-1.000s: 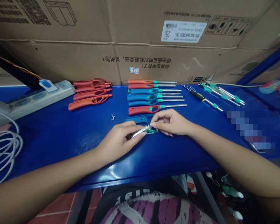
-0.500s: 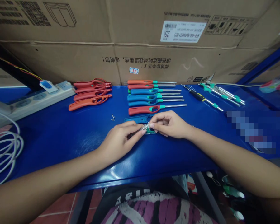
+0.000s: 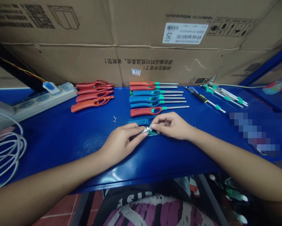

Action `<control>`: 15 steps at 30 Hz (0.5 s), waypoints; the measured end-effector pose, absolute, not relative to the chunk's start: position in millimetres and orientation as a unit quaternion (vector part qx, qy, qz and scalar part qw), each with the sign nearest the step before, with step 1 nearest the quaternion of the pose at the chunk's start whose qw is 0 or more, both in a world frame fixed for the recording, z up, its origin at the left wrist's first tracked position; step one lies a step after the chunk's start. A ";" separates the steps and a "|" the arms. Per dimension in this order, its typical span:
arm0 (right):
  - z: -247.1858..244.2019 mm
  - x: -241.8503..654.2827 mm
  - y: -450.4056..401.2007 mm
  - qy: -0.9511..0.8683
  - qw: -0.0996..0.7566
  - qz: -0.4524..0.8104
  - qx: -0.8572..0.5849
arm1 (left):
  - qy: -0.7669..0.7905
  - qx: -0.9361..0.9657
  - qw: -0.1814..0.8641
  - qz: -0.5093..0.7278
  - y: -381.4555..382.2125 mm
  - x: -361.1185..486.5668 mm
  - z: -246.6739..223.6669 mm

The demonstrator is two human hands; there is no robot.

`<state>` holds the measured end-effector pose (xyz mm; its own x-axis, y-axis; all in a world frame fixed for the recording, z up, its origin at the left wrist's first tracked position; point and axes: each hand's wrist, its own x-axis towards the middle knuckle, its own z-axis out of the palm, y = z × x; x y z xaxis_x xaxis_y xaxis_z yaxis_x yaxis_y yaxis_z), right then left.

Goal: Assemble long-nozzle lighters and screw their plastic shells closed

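Over the middle of the table, my left hand (image 3: 122,139) pinches a small clear, shiny part (image 3: 146,129) that looks like a lighter's fuel tank. My right hand (image 3: 172,125) is closed at the right end of this part, thumb and fingertips together; whatever it grips is too small to make out. Just behind my fingers lies an open blue lighter shell half (image 3: 138,121). Below the clear part, another shell piece with green inside (image 3: 152,133) is mostly covered by my hands. Several small screws (image 3: 114,119) lie to the left.
Behind my hands is a row of long-necked lighters (image 3: 158,101). Several red and orange handle shells (image 3: 93,94) lie at the left. Further right are a black-and-yellow screwdriver (image 3: 199,96) and metal tubes with green parts (image 3: 225,94). A power strip (image 3: 42,102) and coiled white cable (image 3: 7,150) border the left.
The clear part has turned slightly between my fingers and catches more light. Both hands keep nearly the same position, and the whole view has shifted a little.
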<state>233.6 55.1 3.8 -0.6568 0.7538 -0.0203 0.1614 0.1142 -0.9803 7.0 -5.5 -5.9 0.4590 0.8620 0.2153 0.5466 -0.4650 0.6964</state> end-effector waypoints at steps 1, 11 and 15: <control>3.4 233.8 55.2 -0.700 0.255 0.582 -0.328 | 0.436 0.808 0.275 0.285 -5.3 6.7 -5.6; -3.6 238.7 60.2 -0.699 0.242 0.592 -0.320 | 0.425 0.819 0.245 0.298 -3.8 5.0 -3.6; -1.3 238.6 60.0 -0.699 0.249 0.592 -0.314 | 0.431 0.821 0.228 0.299 -3.5 2.2 -0.1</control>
